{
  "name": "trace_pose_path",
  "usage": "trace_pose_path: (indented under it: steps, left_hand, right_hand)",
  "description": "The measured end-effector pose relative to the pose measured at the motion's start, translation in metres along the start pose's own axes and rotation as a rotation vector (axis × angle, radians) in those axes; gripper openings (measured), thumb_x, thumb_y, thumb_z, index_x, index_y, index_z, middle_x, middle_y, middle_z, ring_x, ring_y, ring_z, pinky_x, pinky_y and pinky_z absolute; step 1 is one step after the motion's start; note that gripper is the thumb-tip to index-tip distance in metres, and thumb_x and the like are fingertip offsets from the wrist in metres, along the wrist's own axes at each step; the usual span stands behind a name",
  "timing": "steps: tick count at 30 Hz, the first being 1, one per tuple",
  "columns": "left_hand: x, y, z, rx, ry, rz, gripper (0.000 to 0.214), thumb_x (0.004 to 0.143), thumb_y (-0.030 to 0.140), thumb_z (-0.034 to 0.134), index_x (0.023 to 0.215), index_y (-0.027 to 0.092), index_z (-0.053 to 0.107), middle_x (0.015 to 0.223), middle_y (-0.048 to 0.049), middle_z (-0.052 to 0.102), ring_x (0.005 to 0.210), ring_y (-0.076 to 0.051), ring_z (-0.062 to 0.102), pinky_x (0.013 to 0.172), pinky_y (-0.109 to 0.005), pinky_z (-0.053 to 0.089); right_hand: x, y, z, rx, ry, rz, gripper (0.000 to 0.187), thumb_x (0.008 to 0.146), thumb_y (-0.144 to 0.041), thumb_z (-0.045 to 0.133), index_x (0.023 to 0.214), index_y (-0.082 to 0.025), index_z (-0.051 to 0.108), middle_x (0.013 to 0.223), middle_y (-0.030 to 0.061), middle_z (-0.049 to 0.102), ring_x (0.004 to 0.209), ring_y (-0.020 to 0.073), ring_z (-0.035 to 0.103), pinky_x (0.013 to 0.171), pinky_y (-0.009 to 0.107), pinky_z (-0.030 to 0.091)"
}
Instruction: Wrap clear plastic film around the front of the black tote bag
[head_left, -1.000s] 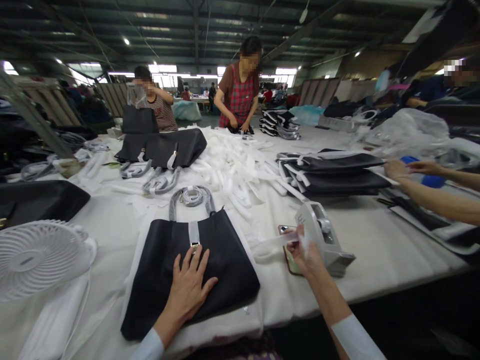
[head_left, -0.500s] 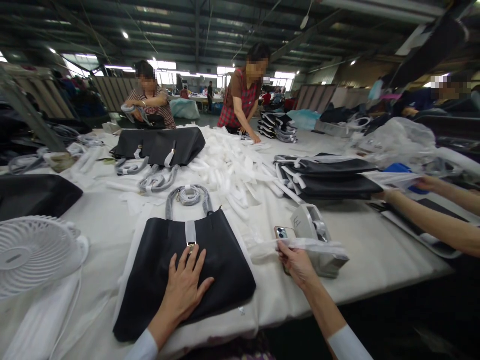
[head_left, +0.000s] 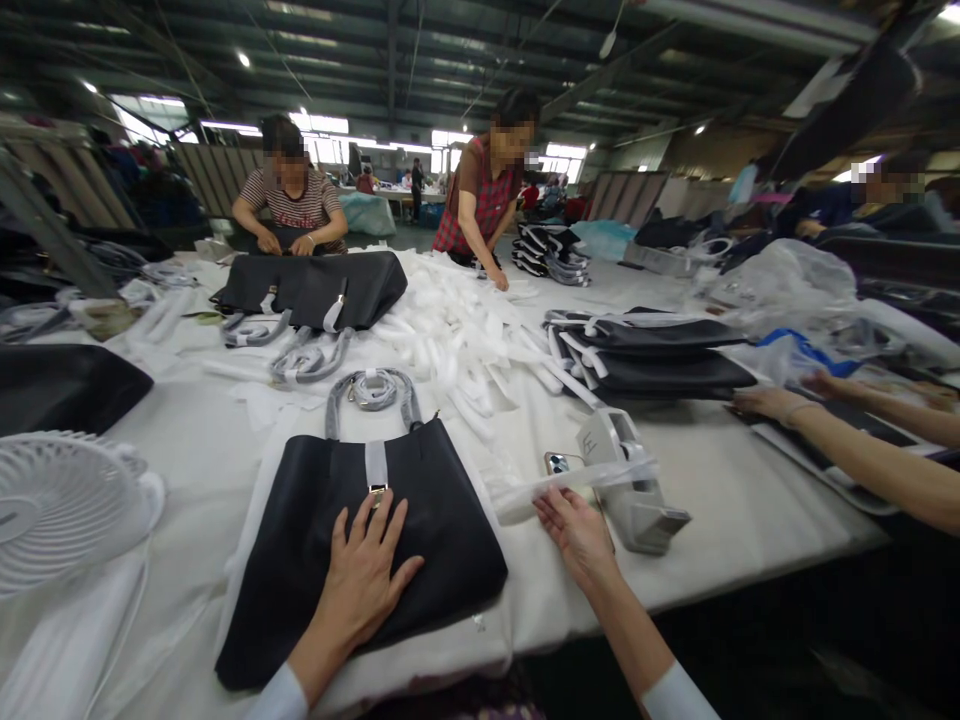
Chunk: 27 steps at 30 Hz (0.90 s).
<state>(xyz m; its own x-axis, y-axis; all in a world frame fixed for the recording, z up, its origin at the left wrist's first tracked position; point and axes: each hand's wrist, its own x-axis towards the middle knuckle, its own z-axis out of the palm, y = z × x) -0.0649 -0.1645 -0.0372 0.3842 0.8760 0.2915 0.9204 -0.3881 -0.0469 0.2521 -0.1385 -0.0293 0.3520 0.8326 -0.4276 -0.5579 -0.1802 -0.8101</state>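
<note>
A black handbag [head_left: 300,540] lies flat before me, its two wrapped handles pointing away and a coiled wrapped strap [head_left: 373,389] between them. My left hand [head_left: 364,575] rests on it with fingers spread, fingertips at the gold clasp [head_left: 377,494] below a pale protective strip [head_left: 376,462]. To the right, my right hand [head_left: 576,530] has its fingertips at a thin whitish translucent strip [head_left: 600,478], seemingly pinched; the thumb is mostly hidden. That strip passes in front of a grey-white tape dispenser [head_left: 646,525] and a phone [head_left: 556,463].
A white fan [head_left: 67,510] stands at left. Crumpled white packing material [head_left: 457,345] covers the table's middle, with another black bag [head_left: 311,285] behind. Stacked black bags [head_left: 660,370] lie at right, near a co-worker's hands [head_left: 780,403]. Two people work across the table.
My right hand has shifted slightly left and its fingers have loosened somewhat at the strip. My left hand stays on the bag. The co-worker's hands at right have come down onto the bags.
</note>
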Motion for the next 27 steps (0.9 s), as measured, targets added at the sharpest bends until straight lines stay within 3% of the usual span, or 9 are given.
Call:
trace_pose_path:
  steps: [9, 16, 23, 27]
  left_hand:
    - [0.0, 0.0, 0.0, -0.015, 0.017, 0.007, 0.064, 0.091, 0.055, 0.044, 0.146, 0.023, 0.037, 0.151, -0.0099, 0.037, 0.137, -0.034, 0.032, 0.109, -0.059, 0.022]
    - [-0.001, -0.001, 0.003, -0.033, 0.033, 0.003, 0.064, 0.091, 0.054, 0.045, 0.147, 0.023, 0.037, 0.152, -0.0097, 0.037, 0.137, -0.034, 0.031, 0.11, -0.059, 0.022]
    - [0.0, 0.0, 0.0, -0.033, 0.021, -0.001, 0.063, 0.091, 0.054, 0.045, 0.146, 0.023, 0.038, 0.151, -0.0093, 0.037, 0.137, -0.034, 0.032, 0.11, -0.058, 0.021]
    - [0.0, 0.001, -0.002, -0.026, 0.015, -0.005, 0.062, 0.092, 0.053, 0.045, 0.146, 0.023, 0.038, 0.152, -0.0092, 0.037, 0.137, -0.033, 0.032, 0.11, -0.058, 0.022]
  right_hand:
    - [-0.015, 0.007, 0.024, 0.047, 0.069, -0.042, 0.055, 0.043, -0.044, 0.093, 0.079, -0.016, 0.063, 0.071, 0.0013, 0.069, 0.065, 0.0138, 0.066, 0.055, 0.019, 0.052]
    - [-0.018, 0.016, 0.027, -0.015, 0.172, -0.061, 0.053, 0.043, -0.049, 0.091, 0.07, -0.014, 0.062, 0.065, 0.003, 0.067, 0.06, 0.0135, 0.064, 0.051, 0.019, 0.047]
    - [-0.001, 0.022, 0.037, -0.136, 0.167, -0.126, 0.048, 0.053, -0.052, 0.086, 0.077, -0.016, 0.063, 0.064, -0.0023, 0.063, 0.056, 0.0108, 0.057, 0.046, 0.018, 0.042]
    - [0.012, 0.024, 0.046, -0.155, 0.171, -0.122, 0.049, 0.046, -0.046, 0.09, 0.066, -0.016, 0.057, 0.053, -0.0044, 0.056, 0.046, 0.0094, 0.049, 0.039, 0.019, 0.037]
